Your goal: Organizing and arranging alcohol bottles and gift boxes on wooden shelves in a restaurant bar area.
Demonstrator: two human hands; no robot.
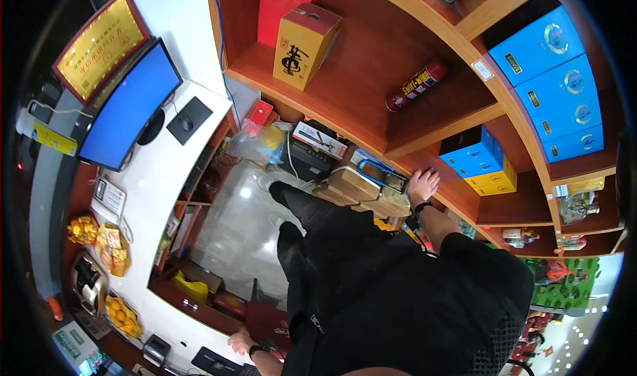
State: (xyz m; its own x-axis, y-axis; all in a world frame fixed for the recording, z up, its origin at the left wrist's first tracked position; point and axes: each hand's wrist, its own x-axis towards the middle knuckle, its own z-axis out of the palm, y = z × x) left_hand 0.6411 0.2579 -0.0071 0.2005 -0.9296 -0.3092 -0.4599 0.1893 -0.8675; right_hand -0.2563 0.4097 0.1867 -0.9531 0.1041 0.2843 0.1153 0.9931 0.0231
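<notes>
My right hand (423, 184) lies on the front edge of the wooden shelf (446, 191), its fingers spread and nothing in them. Just left of it is a blue curved handle or tube (371, 170) among cardboard boxes (352, 182). At the lower left, my left hand (241, 341) rests by the edge of the white counter (202, 333), with its fingers stretched out and no object visible in them. Beside that hand is a dark red panel-like thing (269, 323), partly hidden by my black clothing. Both wrists wear dark bands.
Blue boxes (547, 44), a yellow box (302, 48) and a red spray can (417, 85) stand or lie on the shelves. A monitor (133, 107), a mouse (186, 122) and a bowl of oranges (123, 315) are on the counter. Grey floor (229, 223) lies between.
</notes>
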